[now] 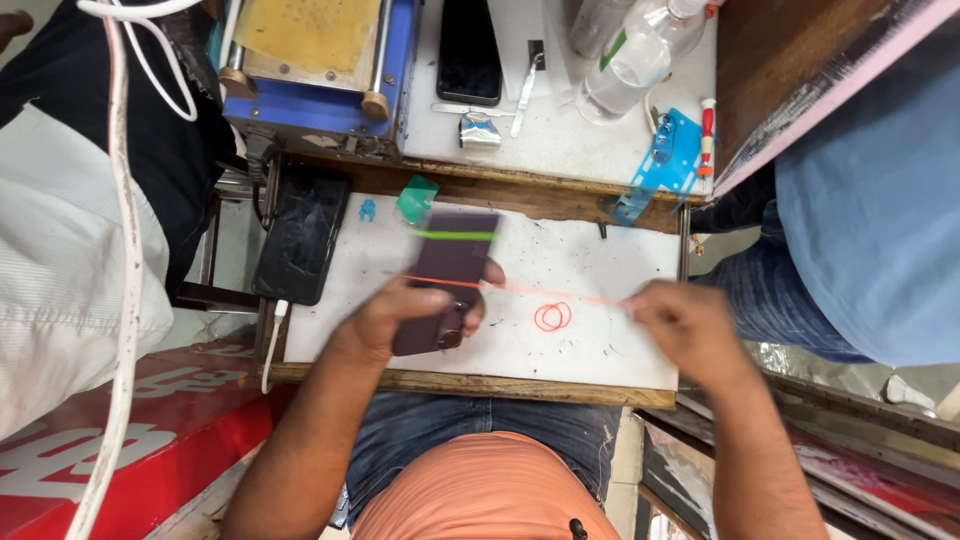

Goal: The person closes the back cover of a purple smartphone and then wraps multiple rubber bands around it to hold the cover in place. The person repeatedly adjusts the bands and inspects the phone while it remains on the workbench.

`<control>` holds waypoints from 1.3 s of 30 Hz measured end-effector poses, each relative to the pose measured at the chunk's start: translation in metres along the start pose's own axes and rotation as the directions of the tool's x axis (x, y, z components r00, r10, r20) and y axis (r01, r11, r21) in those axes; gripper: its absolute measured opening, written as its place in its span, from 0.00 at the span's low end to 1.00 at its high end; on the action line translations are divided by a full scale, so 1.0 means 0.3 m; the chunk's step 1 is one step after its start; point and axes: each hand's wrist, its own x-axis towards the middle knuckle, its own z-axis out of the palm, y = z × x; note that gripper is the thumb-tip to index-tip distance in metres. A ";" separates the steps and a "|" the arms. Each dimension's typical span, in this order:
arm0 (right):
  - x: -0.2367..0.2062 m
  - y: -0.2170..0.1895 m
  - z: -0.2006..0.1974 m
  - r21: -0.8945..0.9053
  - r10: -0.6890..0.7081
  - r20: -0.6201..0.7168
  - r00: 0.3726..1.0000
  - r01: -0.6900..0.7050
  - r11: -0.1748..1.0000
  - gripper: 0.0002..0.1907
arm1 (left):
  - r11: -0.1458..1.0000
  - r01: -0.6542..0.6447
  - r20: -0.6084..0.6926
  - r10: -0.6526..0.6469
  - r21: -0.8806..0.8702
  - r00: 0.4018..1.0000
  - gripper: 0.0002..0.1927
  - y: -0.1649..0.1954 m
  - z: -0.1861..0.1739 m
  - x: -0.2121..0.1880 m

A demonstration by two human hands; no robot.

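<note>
The left hand point(400, 315) has a closed grip on a dark phone point(445, 280) above the white surface point(600, 350). The right hand point(680, 320) pinches an orange band point(540, 290) stretched taut from the phone. Overstretched, I reckon it snaps or slips off the phone's edge.

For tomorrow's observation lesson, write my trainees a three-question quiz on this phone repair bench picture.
1. True or false: the left hand holds a dark phone that has a green band across its top.
2. What does the right hand pinch? A) a plastic bottle B) a stretched orange rubber band C) a white cable
3. What lies on the white work mat between the two hands?

Key:
1. True
2. B
3. A loose, looped orange rubber band
</note>
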 end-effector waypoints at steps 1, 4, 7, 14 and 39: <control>0.001 0.058 -0.021 0.152 0.119 -0.119 0.986 -0.101 0.983 0.12 | 0.984 -0.136 0.046 0.142 -0.118 0.989 0.31 0.018 0.000 -0.020; -0.002 0.179 -0.023 0.987 0.063 -0.151 0.987 0.153 -0.037 0.21 | 0.942 -0.255 0.067 0.275 -0.217 0.959 0.31 0.023 0.035 -0.016; 0.045 0.169 0.067 0.842 0.269 -0.207 0.941 0.311 -0.441 0.25 | 0.977 -0.212 0.116 0.206 0.037 0.972 0.34 0.012 0.076 0.023; 0.189 -0.140 0.171 0.937 -0.081 0.211 0.974 -0.178 0.301 0.48 | 0.187 -0.190 0.145 0.229 0.964 0.963 0.32 -0.041 0.136 0.085; 0.091 -0.420 0.105 0.199 -0.337 0.271 0.902 0.290 0.936 0.19 | 0.105 0.161 -0.178 0.173 0.981 0.969 0.24 0.001 0.195 0.062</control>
